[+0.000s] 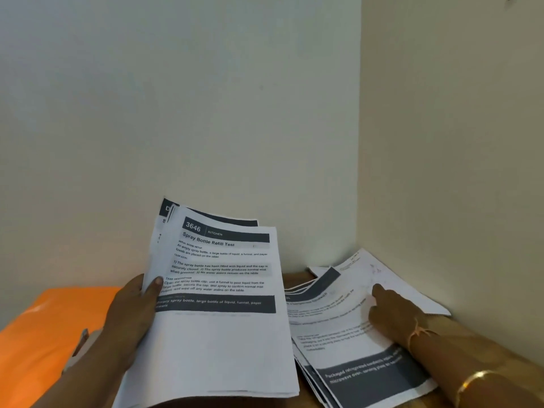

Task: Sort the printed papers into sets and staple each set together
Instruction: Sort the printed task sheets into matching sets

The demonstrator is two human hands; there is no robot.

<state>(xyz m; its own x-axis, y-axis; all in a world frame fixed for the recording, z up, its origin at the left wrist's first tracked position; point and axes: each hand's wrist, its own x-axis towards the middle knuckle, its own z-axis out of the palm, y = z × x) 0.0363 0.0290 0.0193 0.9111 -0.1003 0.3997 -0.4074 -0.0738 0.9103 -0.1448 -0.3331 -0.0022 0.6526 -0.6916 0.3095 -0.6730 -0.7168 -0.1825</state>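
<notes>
Head view: the sheaf of printed papers (217,334) stands tilted up in the lower centre of the frame, its top page headed "3646 Kitchen, Spray Bottle Refill Test"; a few sheets behind it are stepped out of line at the upper left corner. The left hand (132,313) grips the sheaf's left edge, thumb (157,282) laid on the front and the other fingers hidden behind the pages. To the lower right, a loose pile of printed sheets (347,343) lies fanned and crooked on the wooden table (482,343), reaching into the corner of the wall (265,113). The right hand (391,313) rests on this pile with the forefinger stretched out and pressing a sheet; it holds nothing, and how its other fingers lie I cannot tell. A gold bangle (477,378) sits on that wrist. An orange cover or bag (50,325) fills the lower left; a small object at its edge is too unclear to name.

The paper will likely be light, limp and slick, sheet sliding on sheet; a one-edge hold lets the far side droop and the corners fan. It is probably best pinched near a corner, squared by tapping on the table, then held flat close to where the staple goes.
</notes>
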